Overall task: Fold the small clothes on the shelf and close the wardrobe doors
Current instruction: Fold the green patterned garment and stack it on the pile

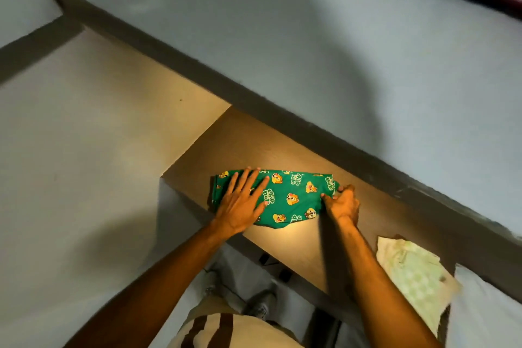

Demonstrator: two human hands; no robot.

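Green printed garment (285, 198) flat on shelf (375, 215), frame centre; left hand (240, 206) pressing it, fingers straight; right hand (341, 203) pinching right edge; risk: cloth sliding, fold skewing if press eases.

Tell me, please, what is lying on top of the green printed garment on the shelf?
The left hand lies flat on the green garment at its left part; the right hand pinches its right edge. The cloth beneath both hands is covered. The garment lies on the wooden shelf.
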